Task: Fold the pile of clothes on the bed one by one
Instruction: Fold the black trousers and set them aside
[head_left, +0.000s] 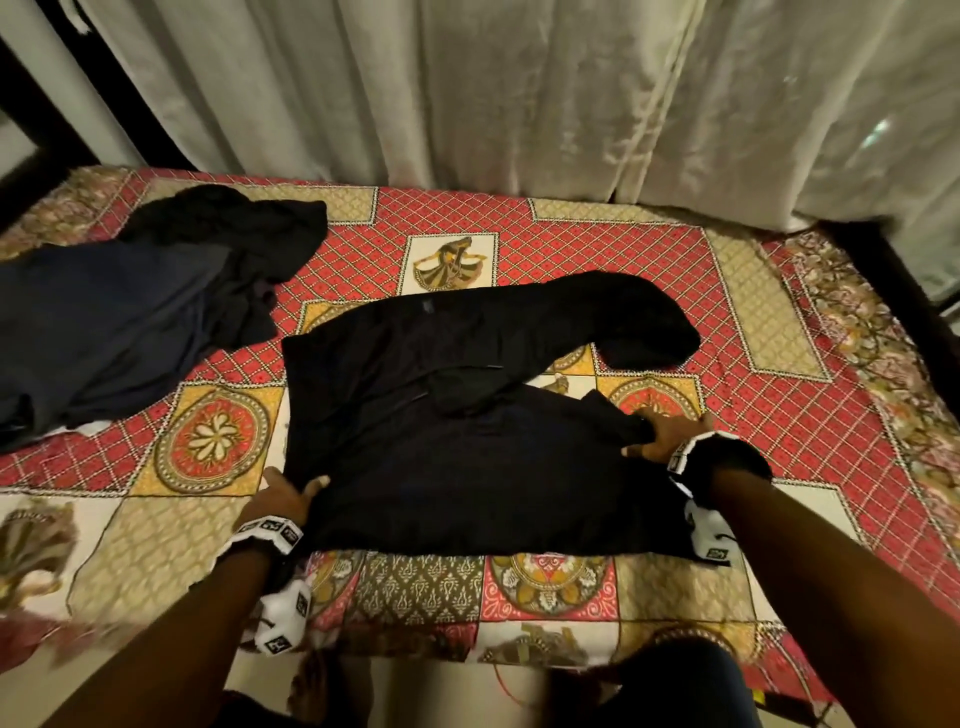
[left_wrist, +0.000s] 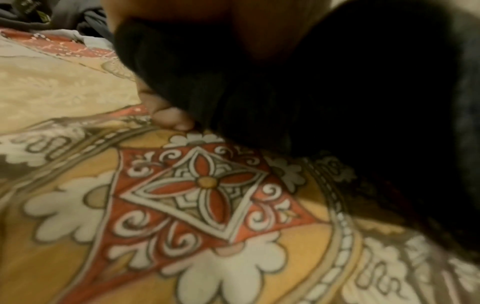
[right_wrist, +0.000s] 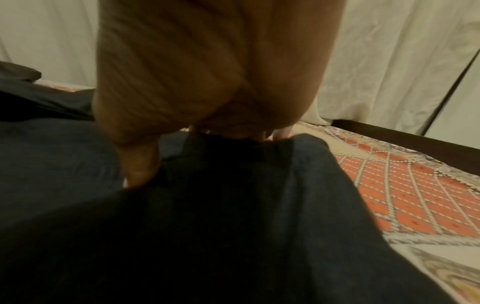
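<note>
A black garment (head_left: 457, 436) lies spread on the patterned bedspread (head_left: 218, 441), one long part stretching to the far right. My left hand (head_left: 291, 493) pinches its near left corner, thumb on top of the cloth. In the left wrist view the black garment (left_wrist: 337, 102) folds over my fingers (left_wrist: 171, 119). My right hand (head_left: 665, 434) grips the garment's right edge, where the cloth bunches. In the right wrist view the dark garment (right_wrist: 207, 226) runs up into my curled fingers (right_wrist: 140, 164).
A heap of dark clothes (head_left: 130, 312) lies at the bed's far left. Pale curtains (head_left: 519, 93) hang behind the bed. A dark bed frame (head_left: 909, 291) runs along the right side. The bed's near edge is just below my wrists.
</note>
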